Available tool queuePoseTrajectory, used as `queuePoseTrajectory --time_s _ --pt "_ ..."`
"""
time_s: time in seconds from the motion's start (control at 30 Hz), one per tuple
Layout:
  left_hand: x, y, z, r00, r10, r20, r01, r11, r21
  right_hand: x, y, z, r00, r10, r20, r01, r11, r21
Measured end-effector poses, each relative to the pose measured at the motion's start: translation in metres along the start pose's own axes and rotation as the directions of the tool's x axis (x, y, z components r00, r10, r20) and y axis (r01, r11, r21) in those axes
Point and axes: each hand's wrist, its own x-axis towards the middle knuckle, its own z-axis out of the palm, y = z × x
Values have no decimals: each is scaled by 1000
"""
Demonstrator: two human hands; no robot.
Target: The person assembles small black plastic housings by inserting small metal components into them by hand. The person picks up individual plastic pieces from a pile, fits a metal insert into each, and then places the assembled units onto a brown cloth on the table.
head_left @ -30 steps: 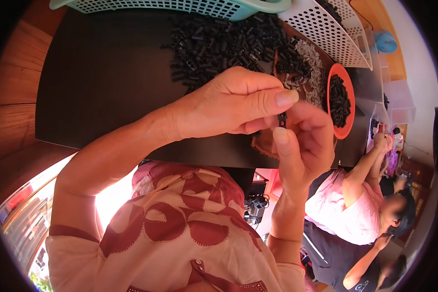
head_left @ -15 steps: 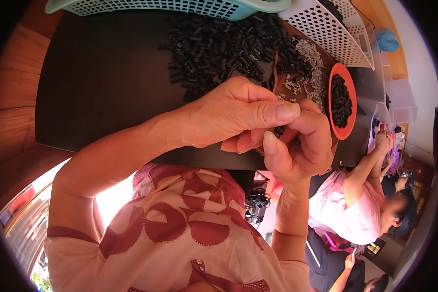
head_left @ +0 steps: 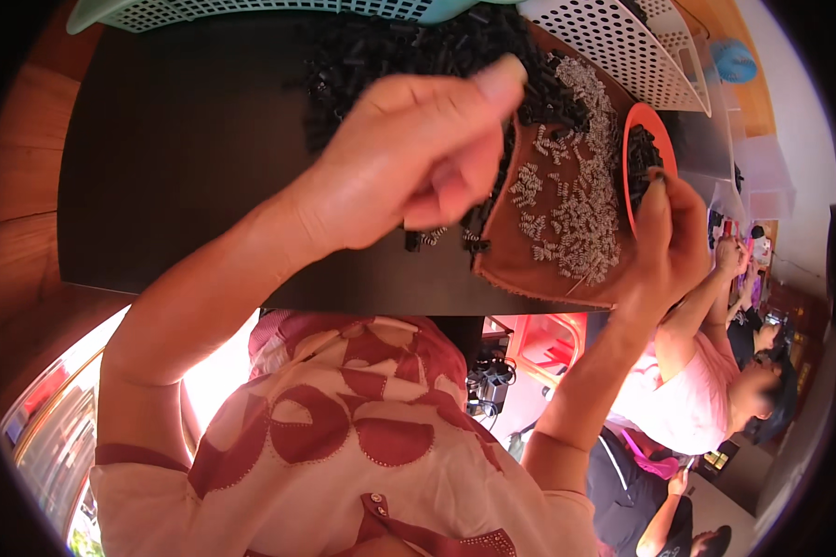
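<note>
At the ten o'clock edge a teal perforated plastic basket [head_left: 158, 11] sits on the dark brown desk [head_left: 176, 158]. Toward twelve o'clock lies the heap of small black plastic cylinders [head_left: 381, 51], pointing every way, with no common long axis. The left hand [head_left: 409, 158] hovers over the heap, fingers curled in and thumb stretched toward one o'clock; whether it grips anything I cannot tell — the palm hides it. Just below it, a few loose black pieces [head_left: 418, 241] lie on the desk.

Right of centre a brown leather-like mat [head_left: 511, 251] carries a scatter of small silver coil springs [head_left: 581, 204], their band running roughly twelve to six o'clock, single springs lying at mixed angles. At two o'clock stands an orange round bowl [head_left: 633, 125] with black pieces in it, and beyond it a white perforated basket [head_left: 613, 42]. The right hand [head_left: 669, 241] is at the bowl's lower rim, fingertips pinched together on something small and dark that I cannot make out.

To do this well, I judge — pinch one piece by its ends, keep its long axis level, and work low over the mat so a slipped spring lands there
</note>
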Motion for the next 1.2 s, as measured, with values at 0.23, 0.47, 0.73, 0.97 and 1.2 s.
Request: queuePoseTrajectory --time_s 0.23,0.47,0.73,0.97,1.2 --pt "-3 11 -3 984 -31 -175 -19 960 -278 65 88 -61 941 151 303 62 803 -593" --pt "10 8 -32 961 176 -211 -219 955 -198 65 92 -53 902 28 431 268 746 -610" --pt "11 12 -26 949 186 -257 -238 952 -190 24 0 51 708 -251 660 402 912 -84" --pt "16 5 -34 933 210 -291 -259 956 -139 17 6 80 597 -221 771 604 757 -250" --pt "14 7 -27 955 184 -231 -232 952 -198 16 4 76 591 -174 788 578 772 -263"
